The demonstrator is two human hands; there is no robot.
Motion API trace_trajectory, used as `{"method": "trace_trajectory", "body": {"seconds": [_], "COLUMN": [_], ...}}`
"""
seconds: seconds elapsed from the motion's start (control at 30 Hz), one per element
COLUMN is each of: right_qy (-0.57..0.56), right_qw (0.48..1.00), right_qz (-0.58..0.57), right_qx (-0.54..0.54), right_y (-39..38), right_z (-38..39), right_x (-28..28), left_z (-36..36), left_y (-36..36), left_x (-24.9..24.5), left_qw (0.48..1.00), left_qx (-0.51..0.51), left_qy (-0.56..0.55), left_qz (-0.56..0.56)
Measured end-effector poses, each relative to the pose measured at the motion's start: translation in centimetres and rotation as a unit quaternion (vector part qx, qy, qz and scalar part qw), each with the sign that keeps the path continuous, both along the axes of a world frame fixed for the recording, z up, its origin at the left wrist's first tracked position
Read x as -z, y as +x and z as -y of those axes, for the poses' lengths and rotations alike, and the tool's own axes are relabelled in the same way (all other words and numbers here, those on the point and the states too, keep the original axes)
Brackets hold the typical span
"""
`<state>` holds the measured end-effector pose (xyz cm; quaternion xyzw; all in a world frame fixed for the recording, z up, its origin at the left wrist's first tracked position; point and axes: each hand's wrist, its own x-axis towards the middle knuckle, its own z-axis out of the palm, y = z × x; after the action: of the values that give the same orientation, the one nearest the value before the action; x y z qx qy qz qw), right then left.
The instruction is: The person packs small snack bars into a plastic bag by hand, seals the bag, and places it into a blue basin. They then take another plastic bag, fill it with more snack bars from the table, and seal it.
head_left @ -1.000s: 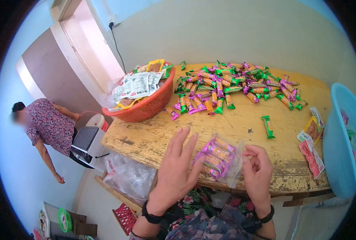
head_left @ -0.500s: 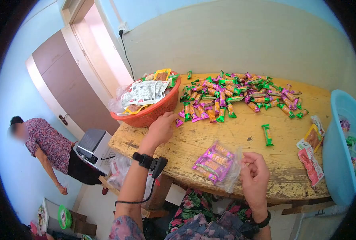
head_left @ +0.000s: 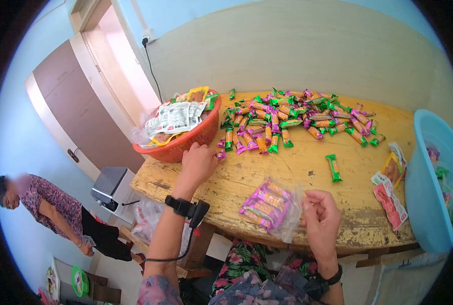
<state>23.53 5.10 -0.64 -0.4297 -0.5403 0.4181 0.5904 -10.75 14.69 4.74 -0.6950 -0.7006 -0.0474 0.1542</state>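
Note:
My left hand (head_left: 200,165) is at the table's left side, beside the orange basket (head_left: 178,151). Its fingers are bent and apart, with the fingertips right at a small purple-wrapped snack (head_left: 221,154) on the near edge of the snack pile (head_left: 292,117). A clear plastic bag (head_left: 290,223) lies at the front of the table, holding several purple-wrapped snacks (head_left: 269,203) side by side. My right hand (head_left: 322,218) has its fingers curled together at the bag's loose right end, pinching it. One green-wrapped snack (head_left: 333,168) lies alone behind the bag.
Silver and yellow food packets (head_left: 175,118) fill the basket. On the right, a red-and-white packet (head_left: 389,201) lies before a blue tub (head_left: 425,178) containing bagged snacks. Another person (head_left: 58,211) stands at the left near a grey-and-white machine (head_left: 113,188).
The view has shifted slightly. My left hand's fingers have spread beside the purple-wrapped snack, while my right hand stays at the bag. The other person has turned and raised a hand.

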Motion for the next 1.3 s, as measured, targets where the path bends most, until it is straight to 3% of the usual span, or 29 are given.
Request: {"method": "trace_trajectory", "body": {"seconds": [0.13,0.23,0.33,0.43,0.5,0.73,0.93,1.13,1.23,1.3], "right_qy": [0.023,0.100,0.215,0.185,0.211,0.138,0.116,0.107,0.112,0.111], "right_qw": [0.998,0.991,0.973,0.969,0.960,0.977,0.992,0.991,0.993,0.993], "right_qz": [-0.054,-0.082,0.061,0.071,0.123,0.132,0.016,0.069,0.028,0.017], "right_qx": [0.009,-0.016,-0.050,-0.145,-0.138,-0.096,0.045,0.048,0.031,0.022], "right_y": [0.3,0.8,1.8,2.6,3.2,5.3,7.3,6.7,6.1,5.8], "right_z": [0.5,0.5,2.0,4.5,4.8,6.2,5.4,5.1,5.0,4.9], "right_x": [-0.5,0.0,-1.6,-2.8,-2.2,-1.2,0.3,0.1,0.0,-0.2], "left_z": [4.8,9.4,13.0,15.2,15.8,15.4,15.6,14.3,13.2,12.9], "left_y": [3.8,8.7,12.0,13.9,14.5,16.5,17.5,19.4,19.2,19.1], "left_x": [-3.0,-4.8,-4.2,-2.8,-1.9,0.7,-0.4,0.4,1.9,2.0], "left_qw": [0.974,0.934,0.901,0.876,0.865,0.857,0.909,0.931,0.920,0.899], "left_qx": [0.152,0.261,0.338,0.383,0.403,0.401,0.272,0.228,0.255,0.260], "left_qy": [0.099,0.093,0.054,0.009,0.000,0.061,0.163,0.132,0.170,0.184], "left_qz": [0.132,0.224,0.267,0.292,0.299,0.317,0.273,0.251,0.244,0.300]}}
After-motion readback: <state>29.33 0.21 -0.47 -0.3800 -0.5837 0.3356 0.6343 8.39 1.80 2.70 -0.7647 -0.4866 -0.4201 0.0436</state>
